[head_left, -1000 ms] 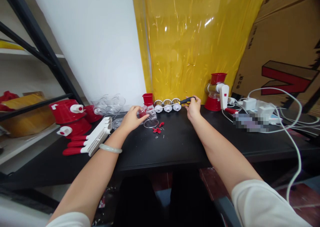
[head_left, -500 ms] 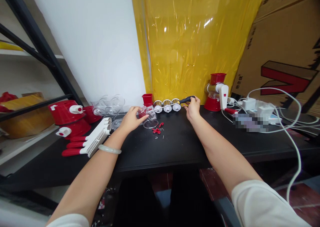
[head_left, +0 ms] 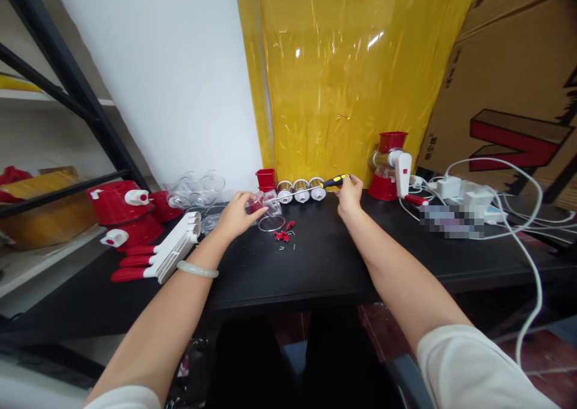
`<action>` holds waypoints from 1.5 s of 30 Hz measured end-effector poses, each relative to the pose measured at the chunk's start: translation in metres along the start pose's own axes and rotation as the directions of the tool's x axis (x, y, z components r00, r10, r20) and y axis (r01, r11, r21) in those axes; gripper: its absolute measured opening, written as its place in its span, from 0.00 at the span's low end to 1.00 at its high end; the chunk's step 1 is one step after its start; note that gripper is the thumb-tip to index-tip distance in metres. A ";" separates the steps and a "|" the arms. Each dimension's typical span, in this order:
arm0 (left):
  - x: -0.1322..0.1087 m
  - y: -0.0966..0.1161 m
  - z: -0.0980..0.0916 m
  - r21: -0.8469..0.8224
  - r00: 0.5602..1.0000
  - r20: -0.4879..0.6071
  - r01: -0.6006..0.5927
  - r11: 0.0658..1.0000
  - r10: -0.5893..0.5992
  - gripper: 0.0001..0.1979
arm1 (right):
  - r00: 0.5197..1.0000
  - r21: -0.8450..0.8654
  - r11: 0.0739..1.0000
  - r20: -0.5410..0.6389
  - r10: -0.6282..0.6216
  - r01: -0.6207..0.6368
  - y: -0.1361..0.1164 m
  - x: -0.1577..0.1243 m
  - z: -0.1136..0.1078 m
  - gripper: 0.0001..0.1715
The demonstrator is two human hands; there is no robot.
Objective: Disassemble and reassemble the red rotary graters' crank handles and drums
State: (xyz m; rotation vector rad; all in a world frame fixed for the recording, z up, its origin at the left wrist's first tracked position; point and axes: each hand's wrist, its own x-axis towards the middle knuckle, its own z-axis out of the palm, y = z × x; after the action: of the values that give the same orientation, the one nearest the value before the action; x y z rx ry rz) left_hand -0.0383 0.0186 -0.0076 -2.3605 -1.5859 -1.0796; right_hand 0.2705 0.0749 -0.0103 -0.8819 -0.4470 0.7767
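My left hand [head_left: 240,214] is closed around a clear plastic grater housing [head_left: 271,206], with a red part showing through near the fingers. In my right hand [head_left: 350,196] is the yellow-and-black handle of a screwdriver [head_left: 333,182]. Its long shaft reaches left, and the tip meets the clear housing; the exact contact is too small to make out. Just in front of the housing, small red plastic pieces [head_left: 282,236] and a few tiny metal pins lie on the black table [head_left: 315,271]. Three metal grater drums [head_left: 301,191] stand in a row behind the shaft.
An assembled red-and-white rotary grater [head_left: 391,167] stands at the right, beside white chargers and cables [head_left: 478,202]. White crank handles with red grips [head_left: 174,248], red bases [head_left: 119,211] and clear housings [head_left: 196,188] sit at the left. A yellow-wrapped panel rises behind the table.
The screwdriver handle has turned in my right hand, so more yellow shows. That hand's fingers have shifted slightly on it. My left hand and the clear housing have stayed put.
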 end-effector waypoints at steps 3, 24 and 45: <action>0.000 0.000 0.000 -0.001 1.000 0.001 0.007 1.000 -0.007 0.24 | 1.000 0.004 1.000 0.014 0.017 -0.017 0.001 0.003 -0.001 0.16; 0.000 0.000 -0.001 0.002 1.000 0.011 0.012 1.000 -0.012 0.24 | 0.999 0.079 0.997 0.034 0.002 -0.004 -0.001 0.003 -0.001 0.21; 0.000 -0.003 0.001 0.008 1.000 -0.005 -0.013 1.000 0.013 0.24 | 0.997 0.135 0.990 0.078 0.019 -0.030 -0.001 0.001 -0.001 0.23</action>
State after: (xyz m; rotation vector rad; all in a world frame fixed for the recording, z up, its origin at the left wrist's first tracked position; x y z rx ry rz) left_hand -0.0403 0.0202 -0.0089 -2.3579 -1.5681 -1.0737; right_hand 0.2722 0.0754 -0.0101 -0.7338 -0.4458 0.8557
